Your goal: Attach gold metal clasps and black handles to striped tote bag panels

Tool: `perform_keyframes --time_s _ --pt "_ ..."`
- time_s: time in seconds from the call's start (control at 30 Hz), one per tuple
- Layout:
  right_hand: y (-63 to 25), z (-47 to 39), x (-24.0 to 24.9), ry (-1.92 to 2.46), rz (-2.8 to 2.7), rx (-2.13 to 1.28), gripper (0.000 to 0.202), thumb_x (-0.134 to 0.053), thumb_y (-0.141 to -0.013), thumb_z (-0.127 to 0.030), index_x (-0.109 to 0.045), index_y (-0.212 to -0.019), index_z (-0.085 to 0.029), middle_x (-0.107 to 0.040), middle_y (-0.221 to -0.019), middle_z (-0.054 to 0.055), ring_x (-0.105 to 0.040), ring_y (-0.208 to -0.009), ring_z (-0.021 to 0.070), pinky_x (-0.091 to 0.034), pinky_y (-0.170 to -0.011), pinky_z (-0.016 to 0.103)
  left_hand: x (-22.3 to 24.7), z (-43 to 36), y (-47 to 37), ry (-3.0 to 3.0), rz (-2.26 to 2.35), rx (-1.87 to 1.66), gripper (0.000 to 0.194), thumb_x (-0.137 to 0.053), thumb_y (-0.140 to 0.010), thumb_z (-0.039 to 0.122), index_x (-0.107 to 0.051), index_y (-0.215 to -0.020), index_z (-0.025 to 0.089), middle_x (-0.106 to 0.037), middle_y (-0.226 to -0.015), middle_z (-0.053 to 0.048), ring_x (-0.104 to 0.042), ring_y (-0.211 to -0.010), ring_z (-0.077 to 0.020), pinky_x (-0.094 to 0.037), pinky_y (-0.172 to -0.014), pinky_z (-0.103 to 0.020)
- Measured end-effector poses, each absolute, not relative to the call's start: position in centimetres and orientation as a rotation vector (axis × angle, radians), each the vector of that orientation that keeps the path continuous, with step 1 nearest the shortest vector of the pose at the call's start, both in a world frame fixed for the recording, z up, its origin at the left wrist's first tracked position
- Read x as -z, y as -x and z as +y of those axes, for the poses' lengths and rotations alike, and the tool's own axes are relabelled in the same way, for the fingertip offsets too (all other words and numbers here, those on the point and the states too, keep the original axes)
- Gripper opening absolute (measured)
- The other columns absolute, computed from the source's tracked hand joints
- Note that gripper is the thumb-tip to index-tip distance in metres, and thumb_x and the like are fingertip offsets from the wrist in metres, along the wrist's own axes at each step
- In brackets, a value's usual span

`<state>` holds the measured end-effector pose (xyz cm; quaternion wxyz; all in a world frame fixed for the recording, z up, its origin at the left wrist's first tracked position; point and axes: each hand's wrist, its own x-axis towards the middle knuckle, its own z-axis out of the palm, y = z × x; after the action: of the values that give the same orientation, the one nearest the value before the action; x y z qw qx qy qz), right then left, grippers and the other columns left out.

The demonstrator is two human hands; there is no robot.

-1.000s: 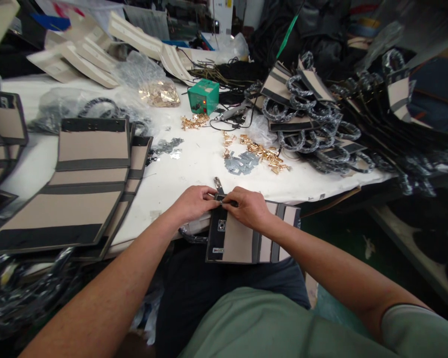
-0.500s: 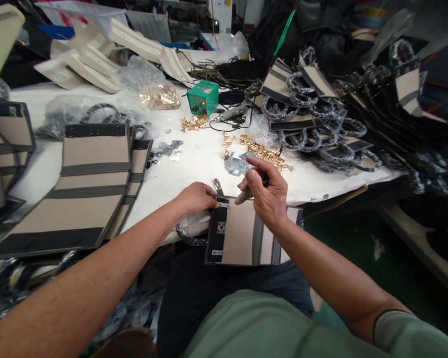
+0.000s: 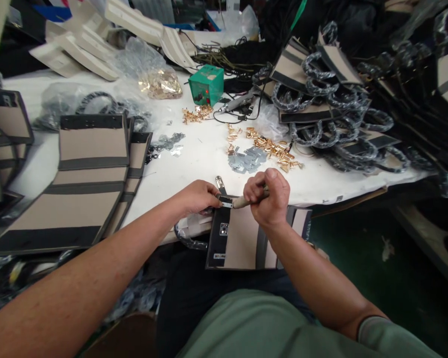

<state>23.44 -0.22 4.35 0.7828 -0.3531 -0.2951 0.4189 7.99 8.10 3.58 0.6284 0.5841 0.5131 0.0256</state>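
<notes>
A beige panel with black borders [image 3: 242, 238] lies across my lap at the table's front edge, with small metal plates along its black left strip. My left hand [image 3: 201, 195] pinches the panel's upper left corner beside one metal plate [image 3: 226, 203]. In my right hand [image 3: 268, 194] is a grey-beige tool [image 3: 242, 202], wrapped by the fingers, its tip at that plate. A strap with a metal fitting [image 3: 220, 184] sticks up past the corner. Under the panel on the left, a plastic-wrapped handle [image 3: 188, 238] shows.
Grey metal plates [image 3: 246, 160] and gold fittings [image 3: 274, 148] lie on the white table [image 3: 194, 164]. Behind them stand a green box [image 3: 207, 85] and a corded tool [image 3: 239, 101]. Bag panels [image 3: 93, 144] lie left; wrapped handles [image 3: 321, 129] are piled right.
My right hand has closed round the tool and brought its tip down to the plate by my left fingers. The view has shifted slightly.
</notes>
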Motion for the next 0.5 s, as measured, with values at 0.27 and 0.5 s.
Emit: perform_keyframes --time_s 0.27,0.5 --pt "-23.21 -0.04 -4.09 0.758 -0.633 -0.896 0.039 -0.069 -0.088 -0.047 -0.051 -0.065 -0.021 -0.034 -0.049 -0.009 -0.035 -0.038 0.0072 -0.031 -0.037 0.021 -3.85 8.33 -8.01 -1.296 1.186 -0.043 0.010 -0.073 -0.065 0.013 -0.066 -0.071 0.016 -0.054 -0.050 0.004 -0.046 -0.040 -0.0098 -0.037 -0.039 -0.023" --pt "-22.76 0.30 -3.80 0.773 -0.713 -0.896 0.037 -0.064 -0.092 -0.045 -0.050 -0.067 -0.023 -0.033 -0.049 -0.009 -0.031 -0.037 0.0075 -0.029 -0.037 0.022 -3.29 8.51 -7.75 -1.320 1.181 -0.051 0.009 -0.073 -0.064 0.014 -0.069 -0.071 0.017 -0.055 -0.053 0.003 -0.047 -0.043 -0.0101 -0.038 -0.040 -0.023"
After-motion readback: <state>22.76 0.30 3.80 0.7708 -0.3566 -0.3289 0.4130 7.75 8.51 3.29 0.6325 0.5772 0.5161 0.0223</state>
